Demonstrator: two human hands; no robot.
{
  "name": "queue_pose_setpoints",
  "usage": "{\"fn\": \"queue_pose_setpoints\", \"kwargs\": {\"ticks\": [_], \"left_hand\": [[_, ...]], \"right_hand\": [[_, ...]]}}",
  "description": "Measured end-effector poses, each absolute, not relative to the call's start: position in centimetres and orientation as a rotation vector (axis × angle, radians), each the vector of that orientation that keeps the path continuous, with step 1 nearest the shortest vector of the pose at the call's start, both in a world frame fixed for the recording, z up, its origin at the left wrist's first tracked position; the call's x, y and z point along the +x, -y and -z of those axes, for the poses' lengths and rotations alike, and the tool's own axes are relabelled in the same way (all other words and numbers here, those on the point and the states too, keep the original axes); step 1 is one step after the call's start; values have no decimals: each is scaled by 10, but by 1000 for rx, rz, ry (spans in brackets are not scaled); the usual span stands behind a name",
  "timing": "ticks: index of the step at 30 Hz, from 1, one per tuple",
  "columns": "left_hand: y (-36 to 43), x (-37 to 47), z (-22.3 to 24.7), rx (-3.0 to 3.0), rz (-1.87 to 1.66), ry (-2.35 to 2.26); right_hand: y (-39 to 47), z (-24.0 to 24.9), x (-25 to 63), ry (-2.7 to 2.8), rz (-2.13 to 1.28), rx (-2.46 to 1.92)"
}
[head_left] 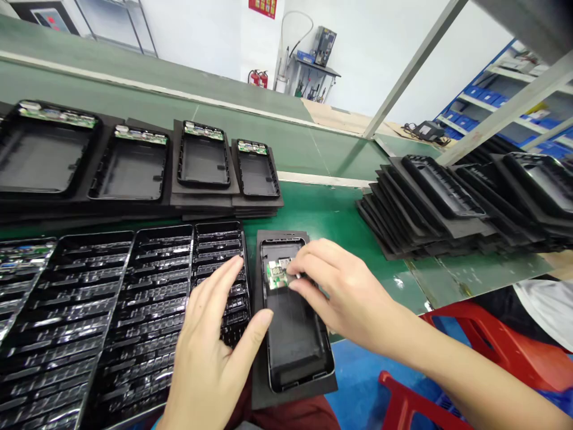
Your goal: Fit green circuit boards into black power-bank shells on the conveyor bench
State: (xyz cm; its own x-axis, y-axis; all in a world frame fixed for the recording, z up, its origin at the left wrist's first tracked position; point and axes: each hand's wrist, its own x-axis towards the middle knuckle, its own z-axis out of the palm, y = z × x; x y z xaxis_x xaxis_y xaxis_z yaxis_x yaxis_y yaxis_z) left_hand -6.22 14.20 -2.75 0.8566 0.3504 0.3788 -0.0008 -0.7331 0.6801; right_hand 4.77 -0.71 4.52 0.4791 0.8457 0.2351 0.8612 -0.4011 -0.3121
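Note:
A small green circuit board (277,274) with silver connectors is pinched in the fingertips of my right hand (333,286). It is over the upper part of a black plastic casing (298,340), whose open side faces up. Whether the board touches the casing cannot be told. Under the casing lies a dark foam sheet (264,385). My left hand (210,340) is open, thumb and fingers apart, between the casing and a black slotted tray (152,310). Its thumb tip is close to the casing's left edge.
Casings with boards at their top ends (203,155) lie on foam sheets behind the tray. Stacked sheets with more casings (439,185) stand at the right. More boards (27,254) sit in the tray's left end. Red stools (501,340) are at the lower right.

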Motion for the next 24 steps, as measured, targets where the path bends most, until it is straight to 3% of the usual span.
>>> {"fn": "queue_pose_setpoints", "kwargs": {"ticks": [5, 24], "left_hand": [[-130, -63, 41, 2299, -431, -236], [-116, -68, 38, 2254, -328, -195]], "right_hand": [[-4, -42, 64, 1439, 23, -2525], [-21, -38, 84, 1416, -120, -2544]]}}
